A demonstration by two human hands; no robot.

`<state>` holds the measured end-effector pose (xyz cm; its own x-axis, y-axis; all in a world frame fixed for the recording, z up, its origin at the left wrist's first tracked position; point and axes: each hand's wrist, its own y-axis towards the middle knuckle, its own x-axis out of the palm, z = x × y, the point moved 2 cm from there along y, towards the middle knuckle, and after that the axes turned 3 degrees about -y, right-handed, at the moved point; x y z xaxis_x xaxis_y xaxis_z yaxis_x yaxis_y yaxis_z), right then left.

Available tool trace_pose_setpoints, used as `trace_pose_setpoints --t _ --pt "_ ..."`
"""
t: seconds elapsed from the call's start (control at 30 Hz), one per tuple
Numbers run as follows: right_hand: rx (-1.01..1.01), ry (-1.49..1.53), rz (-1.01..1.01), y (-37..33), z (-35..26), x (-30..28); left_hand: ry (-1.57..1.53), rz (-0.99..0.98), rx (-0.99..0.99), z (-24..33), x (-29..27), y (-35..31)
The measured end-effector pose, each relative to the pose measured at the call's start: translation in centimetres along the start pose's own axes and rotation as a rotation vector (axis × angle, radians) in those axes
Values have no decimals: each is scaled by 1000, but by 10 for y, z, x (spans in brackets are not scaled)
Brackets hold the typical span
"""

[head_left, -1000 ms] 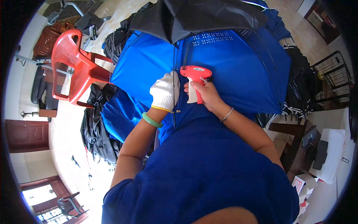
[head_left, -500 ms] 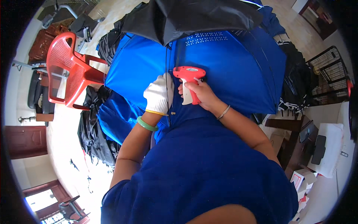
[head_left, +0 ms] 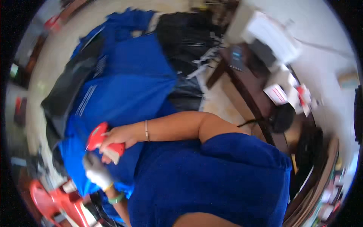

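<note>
My right hand (head_left: 116, 139) is closed around the grip of a red and white tagging gun (head_left: 99, 135), whose front end points down and left towards my left hand. My left hand (head_left: 99, 173), in a white knitted glove, is closed at the near part of an open blue umbrella (head_left: 121, 96). Motion smears its fingertips, and the exact spot they grip is hidden. The umbrella spreads out in front of me, its blue side facing up, with a black panel (head_left: 70, 92) along its left.
A red plastic chair (head_left: 62, 202) stands at the lower left. Black folded fabric (head_left: 187, 41) with white strips lies beyond the umbrella. To the right, a dark wooden desk (head_left: 247, 89) carries a white box with red marks (head_left: 276, 94) and a phone-like device (head_left: 236, 56).
My view has swung to the right, bringing the desk closer into sight and shifting the umbrella and both hands to the left of the picture. The tagging gun stays in my right hand.
</note>
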<state>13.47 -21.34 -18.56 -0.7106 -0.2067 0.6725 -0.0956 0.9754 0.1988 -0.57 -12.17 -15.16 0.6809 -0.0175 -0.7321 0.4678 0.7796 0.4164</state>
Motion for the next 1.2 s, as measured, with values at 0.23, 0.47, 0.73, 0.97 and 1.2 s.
trace_pose_setpoints --t 0.23,0.47,0.73,0.97,1.2 --pt "-90 -1249 1112 -217 -202 20 -532 -196 -190 35 -11 35" --pt "568 -2087 2130 -465 -194 -99 -616 -71 -187 17 9 35" --pt "468 -2272 1817 -421 -213 -66 -272 -58 -107 21 -32 19" --pt "-510 -1226 767 -187 -224 128 -169 19 99 44 -11 36" --pt "-381 338 -1175 -20 -157 224 -425 -58 -164 37 -14 28"
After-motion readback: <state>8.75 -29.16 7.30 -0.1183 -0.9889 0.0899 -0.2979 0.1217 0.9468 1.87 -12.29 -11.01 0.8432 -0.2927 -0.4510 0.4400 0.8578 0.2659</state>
